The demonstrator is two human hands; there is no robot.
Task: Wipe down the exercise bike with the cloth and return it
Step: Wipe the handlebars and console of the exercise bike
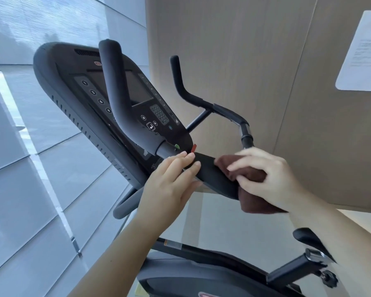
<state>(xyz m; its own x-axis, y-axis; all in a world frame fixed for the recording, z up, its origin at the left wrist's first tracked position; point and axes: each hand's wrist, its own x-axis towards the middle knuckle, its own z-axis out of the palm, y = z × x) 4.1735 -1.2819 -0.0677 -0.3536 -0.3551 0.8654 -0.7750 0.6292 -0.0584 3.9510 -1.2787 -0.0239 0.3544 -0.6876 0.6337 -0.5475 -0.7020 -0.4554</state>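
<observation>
The exercise bike's black console (107, 99) fills the upper left, with its curved handlebars (118, 97) in front and to the right. A flat black handlebar pad (212, 174) runs across the middle. My right hand (268, 179) grips a dark brown cloth (251, 174) and presses it around the right part of that pad. My left hand (171, 181) rests its straight fingers on the pad's left end, near a red tab (193, 148). The bike's saddle (311, 241) and frame show at the lower right.
A beige panelled wall (255, 61) stands close behind the bike, with a white paper notice (362, 52) stuck on it at the right. Large windows (30, 146) run along the left side.
</observation>
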